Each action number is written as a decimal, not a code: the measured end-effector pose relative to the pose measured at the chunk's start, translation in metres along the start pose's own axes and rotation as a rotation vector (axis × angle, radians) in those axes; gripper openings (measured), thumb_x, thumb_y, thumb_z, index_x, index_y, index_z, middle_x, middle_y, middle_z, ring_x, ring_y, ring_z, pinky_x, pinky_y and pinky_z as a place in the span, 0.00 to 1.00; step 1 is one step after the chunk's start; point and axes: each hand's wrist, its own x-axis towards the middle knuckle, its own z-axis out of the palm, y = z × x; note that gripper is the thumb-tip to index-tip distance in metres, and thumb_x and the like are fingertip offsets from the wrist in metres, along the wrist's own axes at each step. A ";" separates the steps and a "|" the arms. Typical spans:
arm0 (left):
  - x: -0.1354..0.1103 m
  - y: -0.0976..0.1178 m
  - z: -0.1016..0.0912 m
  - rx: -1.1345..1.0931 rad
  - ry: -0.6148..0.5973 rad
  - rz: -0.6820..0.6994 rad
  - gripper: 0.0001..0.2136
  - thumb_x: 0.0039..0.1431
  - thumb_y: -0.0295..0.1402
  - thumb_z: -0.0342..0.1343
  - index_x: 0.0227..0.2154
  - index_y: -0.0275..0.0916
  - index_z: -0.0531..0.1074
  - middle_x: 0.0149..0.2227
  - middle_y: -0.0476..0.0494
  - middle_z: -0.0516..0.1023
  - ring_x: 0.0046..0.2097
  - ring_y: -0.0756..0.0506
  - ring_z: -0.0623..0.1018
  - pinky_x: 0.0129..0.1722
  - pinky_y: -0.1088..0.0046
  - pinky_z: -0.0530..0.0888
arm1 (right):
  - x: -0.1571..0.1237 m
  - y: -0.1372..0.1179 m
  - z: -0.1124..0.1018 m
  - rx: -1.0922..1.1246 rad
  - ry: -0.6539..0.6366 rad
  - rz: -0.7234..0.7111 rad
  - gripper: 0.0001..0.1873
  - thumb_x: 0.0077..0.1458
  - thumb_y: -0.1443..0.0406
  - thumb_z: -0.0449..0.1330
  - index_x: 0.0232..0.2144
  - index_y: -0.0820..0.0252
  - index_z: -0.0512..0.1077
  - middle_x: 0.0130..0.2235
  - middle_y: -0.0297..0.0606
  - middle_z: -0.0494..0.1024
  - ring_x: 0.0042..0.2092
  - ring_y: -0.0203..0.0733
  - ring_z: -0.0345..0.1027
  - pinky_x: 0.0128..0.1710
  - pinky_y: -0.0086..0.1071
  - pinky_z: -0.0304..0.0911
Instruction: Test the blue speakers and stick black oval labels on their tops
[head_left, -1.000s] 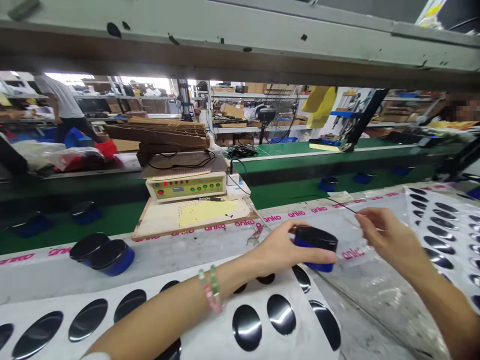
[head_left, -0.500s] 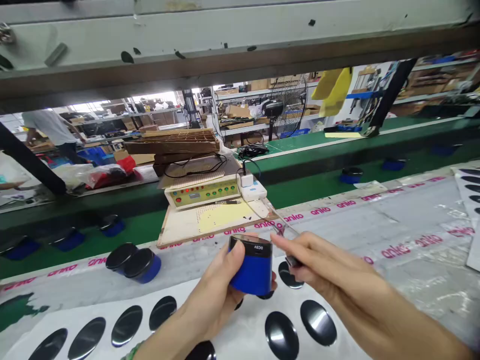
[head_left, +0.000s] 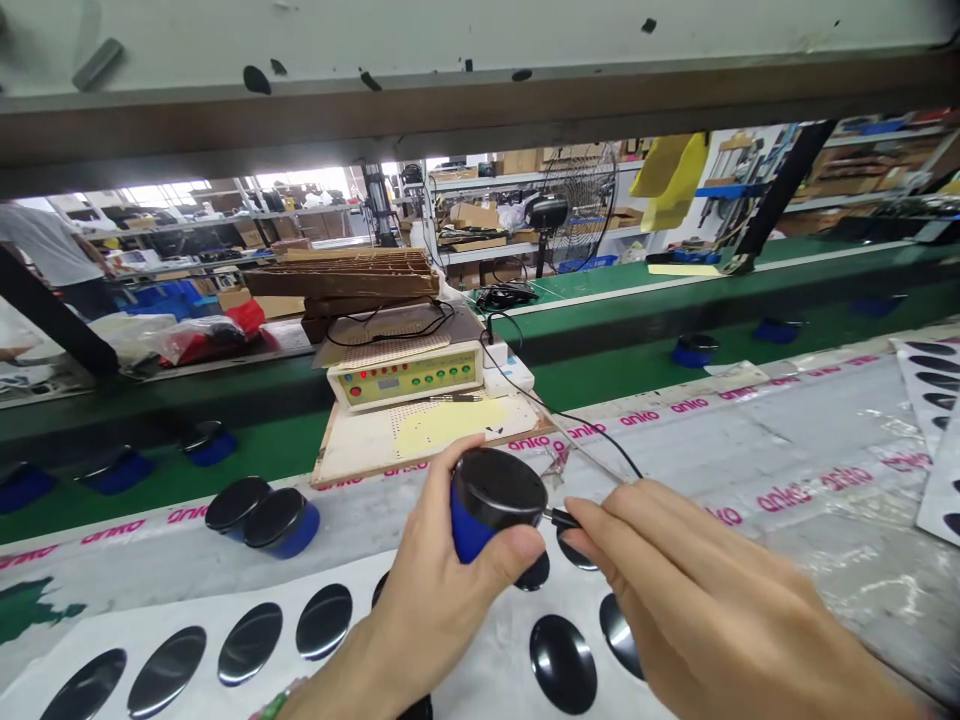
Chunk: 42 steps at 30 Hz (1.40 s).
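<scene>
My left hand (head_left: 442, 590) is wrapped round a short blue cylindrical device with a glossy black top (head_left: 499, 490), held tilted above the table. My right hand (head_left: 675, 570) pinches a black cable plug (head_left: 564, 519). The plug's metal tip points at the device's right side and meets its black rim; whether it sits inside a socket I cannot tell. From the plug, a thin black cable (head_left: 592, 425) runs back toward the white power adapter. Below both hands lies a white sheet (head_left: 480, 680) bearing several glossy black oval discs (head_left: 563, 663).
Two more blue-and-black devices (head_left: 282, 522) stand together at left. Others (head_left: 695, 349) sit on the green conveyor belt (head_left: 600, 375). A control box (head_left: 405, 378) with buttons rests on a board ahead. An overhead beam (head_left: 480, 110) spans the view. A person (head_left: 56, 255) is at far left.
My left hand has turned the device so its black top shows and its port label is out of sight. My right hand has brought the plug up against the device's side.
</scene>
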 end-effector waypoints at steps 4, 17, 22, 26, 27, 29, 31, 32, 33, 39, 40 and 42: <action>-0.005 -0.007 0.001 0.111 0.088 0.043 0.32 0.53 0.52 0.57 0.57 0.47 0.56 0.53 0.43 0.68 0.54 0.39 0.68 0.54 0.63 0.62 | -0.002 -0.008 0.012 -0.037 0.138 0.015 0.12 0.55 0.78 0.51 0.40 0.69 0.69 0.27 0.41 0.69 0.30 0.42 0.61 0.29 0.35 0.59; -0.004 -0.002 -0.004 0.890 0.192 1.130 0.16 0.57 0.21 0.55 0.48 0.40 0.71 0.40 0.44 0.60 0.57 0.37 0.65 0.59 0.57 0.67 | -0.020 0.009 0.066 0.694 0.108 0.203 0.11 0.60 0.73 0.50 0.41 0.56 0.67 0.34 0.36 0.69 0.35 0.38 0.68 0.35 0.28 0.68; -0.005 0.002 -0.007 1.033 0.101 1.162 0.14 0.58 0.25 0.55 0.46 0.44 0.72 0.31 0.47 0.62 0.54 0.35 0.70 0.56 0.50 0.71 | -0.025 0.010 0.067 0.599 0.131 0.173 0.10 0.58 0.74 0.49 0.38 0.56 0.65 0.32 0.36 0.69 0.34 0.41 0.69 0.35 0.30 0.69; -0.004 0.006 -0.008 1.012 0.100 1.189 0.11 0.55 0.25 0.58 0.42 0.42 0.74 0.31 0.47 0.66 0.43 0.40 0.77 0.52 0.52 0.74 | -0.026 0.008 0.068 0.528 0.122 0.182 0.11 0.56 0.75 0.50 0.34 0.54 0.65 0.29 0.35 0.69 0.35 0.43 0.71 0.35 0.32 0.69; -0.004 0.007 -0.009 0.994 0.101 1.188 0.10 0.55 0.25 0.58 0.40 0.41 0.74 0.31 0.47 0.67 0.41 0.41 0.77 0.53 0.53 0.74 | -0.026 0.008 0.068 0.519 0.127 0.182 0.11 0.56 0.76 0.50 0.33 0.54 0.65 0.28 0.35 0.69 0.34 0.43 0.70 0.34 0.32 0.69; -0.004 0.006 -0.009 0.970 0.083 1.195 0.09 0.55 0.24 0.58 0.38 0.40 0.74 0.31 0.47 0.68 0.40 0.44 0.77 0.54 0.55 0.73 | -0.025 0.007 0.068 0.507 0.162 0.163 0.11 0.56 0.76 0.50 0.33 0.54 0.65 0.27 0.35 0.69 0.31 0.42 0.69 0.31 0.32 0.69; -0.006 0.004 -0.011 0.957 0.052 1.195 0.10 0.55 0.21 0.56 0.39 0.39 0.73 0.33 0.47 0.69 0.41 0.44 0.77 0.56 0.55 0.70 | -0.024 0.007 0.066 0.493 0.174 0.140 0.11 0.56 0.75 0.49 0.33 0.55 0.65 0.27 0.34 0.69 0.29 0.40 0.68 0.28 0.30 0.67; -0.006 0.003 -0.013 0.943 0.040 1.165 0.13 0.55 0.20 0.55 0.42 0.39 0.72 0.35 0.46 0.69 0.44 0.44 0.76 0.57 0.55 0.70 | -0.024 0.008 0.066 0.488 0.175 0.132 0.10 0.57 0.75 0.49 0.33 0.55 0.65 0.26 0.34 0.70 0.28 0.39 0.67 0.27 0.29 0.66; -0.006 0.003 -0.014 0.929 0.018 1.102 0.16 0.56 0.20 0.55 0.47 0.40 0.69 0.37 0.45 0.70 0.47 0.43 0.75 0.56 0.57 0.70 | -0.024 0.009 0.066 0.485 0.169 0.126 0.09 0.58 0.74 0.49 0.33 0.56 0.66 0.26 0.34 0.70 0.27 0.38 0.67 0.26 0.28 0.65; 0.018 -0.008 -0.033 0.821 -0.263 0.477 0.30 0.54 0.37 0.60 0.60 0.41 0.58 0.55 0.36 0.68 0.54 0.35 0.71 0.54 0.57 0.69 | -0.031 0.022 0.073 0.319 0.029 -0.041 0.07 0.62 0.71 0.51 0.37 0.61 0.69 0.25 0.34 0.70 0.25 0.35 0.65 0.22 0.28 0.57; 0.025 -0.014 -0.035 0.800 -0.251 0.408 0.29 0.53 0.37 0.59 0.58 0.41 0.61 0.54 0.36 0.68 0.54 0.34 0.70 0.54 0.56 0.68 | -0.032 0.025 0.073 0.222 0.071 -0.053 0.07 0.62 0.71 0.52 0.38 0.62 0.69 0.27 0.35 0.71 0.26 0.36 0.66 0.24 0.29 0.57; 0.038 -0.030 -0.038 0.779 -0.190 0.299 0.27 0.53 0.36 0.58 0.56 0.39 0.63 0.55 0.34 0.67 0.54 0.33 0.70 0.53 0.55 0.68 | -0.033 0.032 0.073 0.069 0.179 0.006 0.05 0.61 0.69 0.53 0.37 0.62 0.70 0.27 0.35 0.72 0.25 0.37 0.66 0.25 0.31 0.56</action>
